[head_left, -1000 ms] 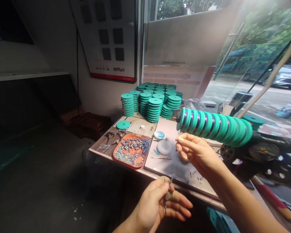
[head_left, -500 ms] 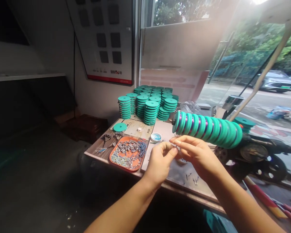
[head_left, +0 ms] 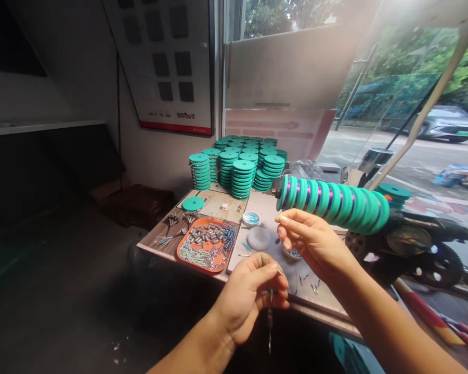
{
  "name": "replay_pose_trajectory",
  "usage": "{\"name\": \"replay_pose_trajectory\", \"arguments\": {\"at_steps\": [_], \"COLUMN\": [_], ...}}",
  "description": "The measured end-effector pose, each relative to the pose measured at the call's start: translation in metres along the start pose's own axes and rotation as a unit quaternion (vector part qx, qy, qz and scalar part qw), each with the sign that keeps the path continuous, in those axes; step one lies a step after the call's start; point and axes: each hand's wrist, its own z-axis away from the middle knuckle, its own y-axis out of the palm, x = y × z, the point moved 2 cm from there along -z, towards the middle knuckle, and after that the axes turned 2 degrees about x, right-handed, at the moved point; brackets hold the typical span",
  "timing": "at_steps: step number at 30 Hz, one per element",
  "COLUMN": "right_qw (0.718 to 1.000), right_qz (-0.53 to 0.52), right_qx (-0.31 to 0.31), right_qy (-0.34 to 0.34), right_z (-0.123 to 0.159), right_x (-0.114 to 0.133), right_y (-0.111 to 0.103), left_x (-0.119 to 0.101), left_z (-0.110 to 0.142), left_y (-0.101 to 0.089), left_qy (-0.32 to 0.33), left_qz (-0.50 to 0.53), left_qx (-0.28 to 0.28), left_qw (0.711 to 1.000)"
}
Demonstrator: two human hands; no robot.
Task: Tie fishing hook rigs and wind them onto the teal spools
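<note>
My left hand (head_left: 253,293) is closed in front of the table edge, thumb pressed to the forefinger. From it hangs a slim dark piece of fishing tackle (head_left: 270,317) with a shiny metal lower end. Higher and to the right, my right hand (head_left: 306,234) pinches thumb and forefinger together just below a row of green foam spools (head_left: 331,202) wound with purple line. Whatever lies in that pinch is too fine to make out. Beneath the hands, a white tub (head_left: 292,253) holds small parts, and a round whitish disc (head_left: 258,239) lies behind my left hand.
An orange tray (head_left: 208,269) carries grey sinkers, blue and pale tubes and metal bits. Green spools (head_left: 243,179) stand stacked at the back. A winding machine (head_left: 409,244) occupies the right. Loose small parts (head_left: 314,286) lie near the front edge, and a white dish (head_left: 251,218) sits farther back.
My hands came together below the spools, then parted. My left hand has dropped down and toward me again with the tackle hanging; my right hand stays near the spools, still pinched.
</note>
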Motion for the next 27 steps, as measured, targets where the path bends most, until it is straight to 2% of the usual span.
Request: {"name": "replay_pose_trajectory", "arguments": {"at_steps": [6,17,27], "right_qw": [1.0,1.0,1.0], "right_qz": [-0.001,-0.003,0.001], "right_qx": [-0.002,-0.003,-0.001], "right_qy": [0.006,0.006,0.001], "right_z": [0.0,-0.002,-0.002], "right_x": [-0.001,-0.001,-0.001], "right_y": [0.001,0.0,0.001], "left_x": [0.006,0.015,0.017], "left_z": [0.001,0.005,0.009], "left_y": [-0.006,-0.007,-0.008], "left_qy": [-0.044,-0.047,-0.039], "left_qz": [0.061,0.102,0.108], "left_qx": [0.004,-0.011,0.006], "left_qw": [0.997,0.994,0.993]}}
